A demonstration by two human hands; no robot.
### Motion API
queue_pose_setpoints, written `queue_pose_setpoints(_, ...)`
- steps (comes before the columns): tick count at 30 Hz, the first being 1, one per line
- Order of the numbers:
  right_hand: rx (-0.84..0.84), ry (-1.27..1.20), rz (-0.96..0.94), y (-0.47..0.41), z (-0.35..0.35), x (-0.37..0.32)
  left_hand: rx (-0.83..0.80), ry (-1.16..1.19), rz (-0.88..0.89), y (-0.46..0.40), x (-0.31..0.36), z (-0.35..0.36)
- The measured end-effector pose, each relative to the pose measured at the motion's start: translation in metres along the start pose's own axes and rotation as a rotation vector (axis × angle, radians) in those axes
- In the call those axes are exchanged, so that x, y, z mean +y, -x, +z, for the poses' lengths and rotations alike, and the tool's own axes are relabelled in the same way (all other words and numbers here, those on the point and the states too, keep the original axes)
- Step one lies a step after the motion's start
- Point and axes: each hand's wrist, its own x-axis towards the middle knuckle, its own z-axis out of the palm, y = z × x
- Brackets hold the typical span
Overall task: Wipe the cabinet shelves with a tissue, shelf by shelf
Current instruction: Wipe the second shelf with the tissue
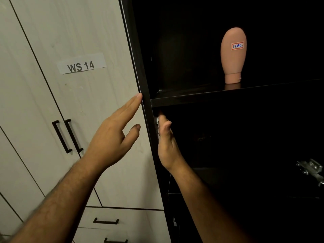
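While the right hand point(167, 141) presses a white tissue point(158, 128) flat against the inner face of the dark cabinet's left side wall point(146, 102), its fingers are straight and point upward, and only a thin strip of the tissue shows between the palm and the wall. This happens just under the upper shelf point(219, 98), in the compartment below it. The left hand point(114, 135) is outside the cabinet, with fingers straight and a little spread; it holds nothing, and the tip of its longest finger touches the front edge of the same side wall, near the height of the shelf.

On the upper shelf, well apart from both hands, a pink bottle point(234, 53) stands on its cap, with a small sticker point(237, 45) that reads "17AC". The inside of the cabinet is very dark, so the back wall and the lower parts are hard to see. At the right edge, lower down, a metal hinge point(312, 170) is visible.

To the left of the dark cabinet is a light wooden wardrobe point(52, 41) with a paper label "WS 14" point(81, 64), two black vertical handles point(67, 135) side by side, and below them drawers with black horizontal handles point(106, 220). The side wall stands between the two hands.
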Motion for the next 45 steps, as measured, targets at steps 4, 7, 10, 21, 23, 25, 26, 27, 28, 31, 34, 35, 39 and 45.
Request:
queue_pose_setpoints(4,0.023,-0.009,0.061,0.000,-0.001,0.009,-0.002,0.024,-0.018,-0.001,0.000,0.000)
queue_pose_setpoints(7,0.038,0.009,0.073,0.006,0.001,0.012,0.004,0.022,-0.028,0.002,0.002,0.002)
queue_pose_setpoints(10,0.024,0.033,0.064,0.022,0.001,0.027,0.005,0.025,-0.033,0.005,0.003,0.005)
queue_pose_setpoints(21,-0.154,0.482,0.377,0.066,-0.036,0.061,0.307,-0.006,-0.016,0.016,0.030,0.036)
queue_pose_setpoints(23,-0.104,0.534,0.344,0.066,-0.039,0.064,0.346,0.020,0.025,0.020,0.039,0.042)
queue_pose_setpoints(25,-0.008,0.579,0.307,0.065,-0.045,0.066,0.353,0.060,0.084,0.024,0.048,0.048)
queue_pose_setpoints(26,0.051,0.577,0.304,0.064,-0.050,0.067,0.353,0.081,0.107,0.025,0.051,0.051)
queue_pose_setpoints(27,0.116,0.547,0.299,0.063,-0.058,0.067,0.357,0.101,0.120,0.026,0.055,0.053)
queue_pose_setpoints(28,0.190,0.496,0.291,0.061,-0.065,0.065,0.366,0.115,0.128,0.026,0.058,0.055)
queue_pose_setpoints(31,0.410,0.390,0.275,0.060,-0.097,0.049,0.394,0.133,0.169,0.027,0.067,0.062)
queue_pose_setpoints(34,0.633,0.582,0.193,0.060,-0.139,0.022,0.260,0.134,0.195,0.030,0.073,0.081)
queue_pose_setpoints(35,0.690,0.677,0.146,0.061,-0.152,0.011,0.187,0.130,0.179,0.032,0.074,0.090)
queue_pose_setpoints(39,0.850,0.984,0.028,0.066,-0.200,-0.035,-0.133,0.078,0.079,0.038,0.072,0.128)
queue_pose_setpoints(45,1.002,1.305,0.029,0.051,-0.225,-0.053,-0.327,-0.034,0.045,0.037,0.081,0.176)
